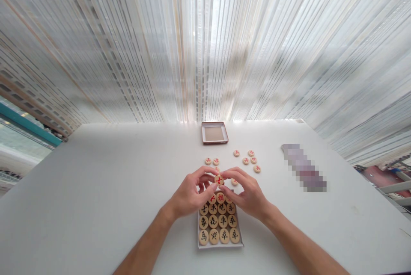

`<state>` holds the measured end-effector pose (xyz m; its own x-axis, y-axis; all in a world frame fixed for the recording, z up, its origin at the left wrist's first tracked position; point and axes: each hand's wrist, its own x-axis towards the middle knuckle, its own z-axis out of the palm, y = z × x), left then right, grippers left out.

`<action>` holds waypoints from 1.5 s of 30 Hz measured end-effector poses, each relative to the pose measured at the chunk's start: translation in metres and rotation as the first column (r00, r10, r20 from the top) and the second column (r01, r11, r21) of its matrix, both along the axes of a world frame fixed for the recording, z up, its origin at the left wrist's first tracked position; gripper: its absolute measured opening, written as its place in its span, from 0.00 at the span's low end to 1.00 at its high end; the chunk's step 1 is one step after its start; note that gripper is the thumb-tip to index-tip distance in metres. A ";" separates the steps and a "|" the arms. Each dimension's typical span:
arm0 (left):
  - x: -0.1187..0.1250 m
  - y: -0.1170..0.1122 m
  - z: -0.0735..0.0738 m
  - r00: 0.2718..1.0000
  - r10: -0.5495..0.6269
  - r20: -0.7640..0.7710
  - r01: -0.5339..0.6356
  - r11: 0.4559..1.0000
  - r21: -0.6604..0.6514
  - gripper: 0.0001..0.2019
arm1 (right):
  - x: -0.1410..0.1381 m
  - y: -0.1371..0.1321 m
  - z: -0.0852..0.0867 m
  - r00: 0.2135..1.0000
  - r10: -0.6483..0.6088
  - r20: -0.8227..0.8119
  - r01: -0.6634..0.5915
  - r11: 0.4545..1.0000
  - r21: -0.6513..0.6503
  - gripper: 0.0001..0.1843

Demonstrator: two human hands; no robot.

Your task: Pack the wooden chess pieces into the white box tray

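Between my two hands, above the far end of an open box, is a round wooden Chinese chess piece (218,180) with a red character facing up. My left hand (195,189) pinches it from the left with thumb and fingers. From the right, my right hand (245,191) grips the same piece with thumb and fingertips. Below them the shallow white-edged box (221,246) holds rows of pieces, black characters in the near rows and red ones (220,198) in the far row. My hands partly cover that far row.
Loose red-character pieces (245,161) lie beyond my hands, more to the right. Two others (212,161) sit left of centre. Farther back is an open box lid (215,141). A blurred-out flat object (305,168) lies at right on the white table (96,198); sheer curtains hang behind.
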<state>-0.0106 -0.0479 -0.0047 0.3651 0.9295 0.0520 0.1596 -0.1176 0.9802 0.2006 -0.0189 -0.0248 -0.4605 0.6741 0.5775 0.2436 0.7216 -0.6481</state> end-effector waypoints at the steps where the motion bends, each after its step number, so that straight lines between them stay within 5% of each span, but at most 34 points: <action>1: 0.000 0.000 0.000 1.000 0.004 -0.005 -0.004 1.000 0.000 0.13 | 0.000 -0.001 0.001 1.000 -0.003 0.002 0.003 1.000 -0.007 0.17; 8: -0.002 0.003 0.000 0.997 0.047 -0.067 -0.044 0.998 0.044 0.13 | -0.003 -0.005 0.004 0.999 0.001 -0.042 -0.007 0.990 -0.138 0.16; 13: -0.019 0.008 0.005 0.966 0.065 -0.248 -0.038 0.993 0.113 0.10 | -0.001 -0.006 0.006 0.994 0.003 -0.109 -0.035 0.955 -0.293 0.14; 19: -0.036 0.012 -0.002 0.893 -0.016 -0.450 0.023 1.000 0.009 0.11 | 0.001 -0.002 0.005 0.969 -0.009 -0.247 -0.081 0.934 -0.349 0.08; 27: -0.040 0.014 -0.007 0.882 -0.132 -0.452 0.097 0.990 -0.100 0.15 | 0.000 -0.001 0.001 0.946 -0.033 -0.323 -0.123 0.884 -0.452 0.09; 41: -0.039 0.014 -0.007 0.890 -0.138 -0.435 0.101 0.989 -0.106 0.11 | -0.009 -0.010 0.004 0.926 0.056 -0.373 -0.269 0.791 -0.549 0.06; 45: -0.038 0.014 -0.005 0.893 -0.144 -0.427 0.108 0.988 -0.107 0.10 | -0.012 -0.016 0.001 0.936 0.103 -0.337 -0.274 0.815 -0.510 0.06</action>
<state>-0.0487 -0.0343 -0.0101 0.4490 0.8689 -0.2085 0.5584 -0.0907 0.8246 0.1886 -0.0347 -0.0234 -0.4873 0.8310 0.2682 -0.1138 0.2441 -0.9630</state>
